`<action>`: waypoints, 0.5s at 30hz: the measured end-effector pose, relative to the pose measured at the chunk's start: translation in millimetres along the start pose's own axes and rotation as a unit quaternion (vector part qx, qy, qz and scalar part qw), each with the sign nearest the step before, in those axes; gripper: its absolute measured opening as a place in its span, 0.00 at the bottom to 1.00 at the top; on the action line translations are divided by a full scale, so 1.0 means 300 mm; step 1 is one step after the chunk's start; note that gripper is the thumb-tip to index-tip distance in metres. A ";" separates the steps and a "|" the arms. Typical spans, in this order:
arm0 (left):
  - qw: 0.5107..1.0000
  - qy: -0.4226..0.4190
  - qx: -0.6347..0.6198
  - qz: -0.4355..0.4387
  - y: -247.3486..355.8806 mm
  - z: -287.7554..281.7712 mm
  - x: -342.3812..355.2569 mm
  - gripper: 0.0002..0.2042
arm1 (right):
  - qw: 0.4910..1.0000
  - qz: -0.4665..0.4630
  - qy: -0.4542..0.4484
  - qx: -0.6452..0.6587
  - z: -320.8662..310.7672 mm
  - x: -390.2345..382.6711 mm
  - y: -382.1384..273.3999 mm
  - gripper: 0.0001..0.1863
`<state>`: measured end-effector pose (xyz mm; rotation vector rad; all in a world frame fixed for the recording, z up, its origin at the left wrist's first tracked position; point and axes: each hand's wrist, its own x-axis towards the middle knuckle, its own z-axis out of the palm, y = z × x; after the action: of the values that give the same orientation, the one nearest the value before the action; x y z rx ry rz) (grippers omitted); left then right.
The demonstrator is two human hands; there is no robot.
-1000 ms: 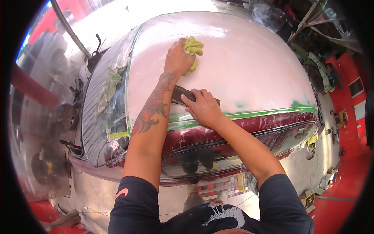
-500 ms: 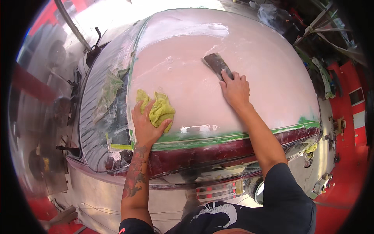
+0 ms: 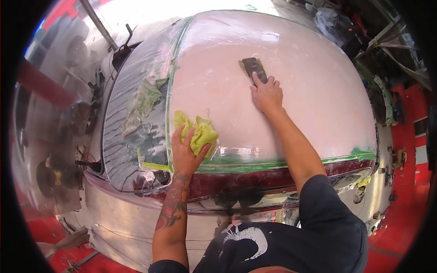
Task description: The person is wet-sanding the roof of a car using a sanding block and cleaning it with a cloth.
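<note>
A car roof (image 3: 300, 109) with a pale pinkish, wet-looking surface spreads before me, bordered by green edges. My right hand (image 3: 267, 94) grips a dark sanding block (image 3: 255, 67), its face against the roof surface near the middle. What looks like sandpaper shows at the block's edge. Lower left on the roof, my left hand (image 3: 187, 152) is wrapped over a crumpled yellow-green cloth (image 3: 205, 136), with the thumb along its near side. My left palm is hidden from above.
Clear plastic film (image 3: 132, 113) covers the windshield at the left, with a crumpled green piece (image 3: 145, 102) on it. A side mirror (image 3: 120, 54) juts out beyond. Below the roof edge runs dark red bodywork (image 3: 246, 182). Wrapped items (image 3: 332, 22) stand at the far right.
The sanding block has slid leftward and slightly away across the roof, and its angle has turned. My left hand stays on the cloth. The whole view has shifted, placing the car farther right.
</note>
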<state>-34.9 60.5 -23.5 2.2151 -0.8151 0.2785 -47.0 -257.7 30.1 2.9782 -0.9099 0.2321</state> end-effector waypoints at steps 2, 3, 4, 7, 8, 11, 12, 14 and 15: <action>1.000 -0.007 0.009 0.010 -0.005 0.002 -0.001 0.35 | 0.995 -0.078 -0.024 0.049 -0.028 -0.177 -0.145 0.28; 1.000 -0.008 0.008 0.012 0.000 0.003 0.006 0.35 | 0.989 -0.132 0.002 0.067 -0.019 -0.271 -0.205 0.29; 1.000 -0.017 0.009 0.005 0.003 0.001 0.006 0.35 | 0.978 -0.188 0.000 0.088 -0.029 -0.346 -0.247 0.31; 1.000 -0.017 0.008 0.002 -0.007 0.014 0.013 0.35 | 0.970 -0.228 -0.026 0.081 -0.039 -0.290 -0.234 0.30; 1.000 -0.009 0.007 -0.001 -0.015 0.014 0.007 0.35 | 0.977 -0.199 -0.031 0.068 -0.031 -0.209 -0.214 0.30; 1.000 -0.004 0.006 -0.009 -0.014 -0.002 -0.013 0.35 | 0.996 -0.080 -0.032 0.005 0.025 0.144 -0.121 0.28; 1.000 0.003 0.008 -0.016 -0.013 -0.014 -0.022 0.35 | 0.997 -0.059 -0.056 0.014 0.023 0.247 -0.107 0.29; 0.999 -0.015 0.015 -0.024 -0.005 -0.027 -0.013 0.35 | 0.997 -0.035 -0.065 0.001 0.049 0.353 -0.110 0.30; 1.000 0.006 0.001 0.005 -0.003 -0.015 0.010 0.35 | 0.999 -0.001 -0.050 -0.003 0.067 0.359 -0.097 0.30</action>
<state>-31.7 62.9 -19.8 2.2096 -0.8191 0.2975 60.1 -294.5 26.9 3.0076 -0.9156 0.0817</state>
